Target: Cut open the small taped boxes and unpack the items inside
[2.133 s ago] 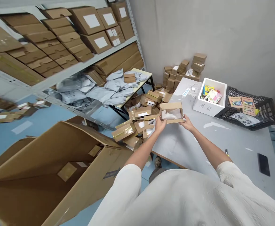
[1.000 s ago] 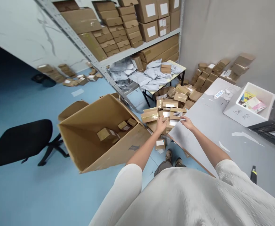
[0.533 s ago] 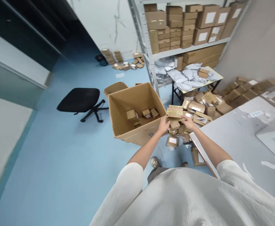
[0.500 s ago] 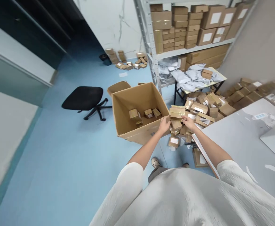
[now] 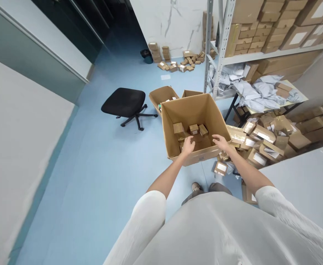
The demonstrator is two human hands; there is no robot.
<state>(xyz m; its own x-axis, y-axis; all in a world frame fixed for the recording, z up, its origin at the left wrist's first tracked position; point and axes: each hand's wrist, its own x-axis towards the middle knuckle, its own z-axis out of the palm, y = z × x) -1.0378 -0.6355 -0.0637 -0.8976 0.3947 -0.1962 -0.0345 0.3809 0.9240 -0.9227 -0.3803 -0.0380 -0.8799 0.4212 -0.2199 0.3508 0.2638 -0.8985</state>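
A large open cardboard box (image 5: 190, 110) stands on the blue floor in front of me, with several small brown boxes (image 5: 193, 129) inside it. Over its near left part is my left hand (image 5: 188, 144), fingers apart and holding nothing. My right hand (image 5: 221, 142) is above the near right rim, also with spread fingers and nothing in it. A gap separates the two hands. To the right of the large box lies a heap of small taped parcels (image 5: 263, 134), nearest to my right hand.
A black chair (image 5: 125, 102) stands left of the large box. Behind are another open carton (image 5: 161, 95) and a metal shelf (image 5: 220, 55) of boxes. Grey bags (image 5: 257, 92) cover a small table at right; a white tabletop (image 5: 302, 180) is nearer.
Both hands have moved from the parcel heap to over the large box. They have let go of the small box held between them. The view has turned right.
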